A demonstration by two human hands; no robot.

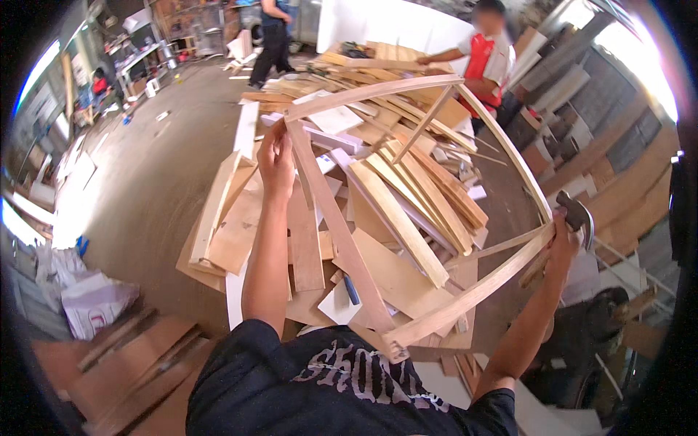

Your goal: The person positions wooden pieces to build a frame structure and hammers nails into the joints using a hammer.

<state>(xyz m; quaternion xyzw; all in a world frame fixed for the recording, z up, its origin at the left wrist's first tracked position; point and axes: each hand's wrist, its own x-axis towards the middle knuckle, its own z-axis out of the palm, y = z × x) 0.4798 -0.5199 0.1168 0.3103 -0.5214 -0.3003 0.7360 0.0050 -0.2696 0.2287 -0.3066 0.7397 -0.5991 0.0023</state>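
A pale wooden frame (336,216) is held up, tilted, over a heap of boards. Its long bars meet at corners, and thinner struts (427,125) branch off it. My left hand (277,161) is closed around the frame's far left corner. At the right-hand corner, my right hand (561,238) grips the frame together with a hammer (579,218). The hammer's dark metal head sticks out beyond my fingers, and its handle shows below the bar. The frame's nearest corner is close to my chest.
Planks and sheets of wood (407,211) are piled beneath the frame. A dark blue-handled tool (351,289) lies among them. Across the pile, a person in red and white (488,65) handles a board; another person (275,40) stands farther back. White bags (94,301) sit at left.
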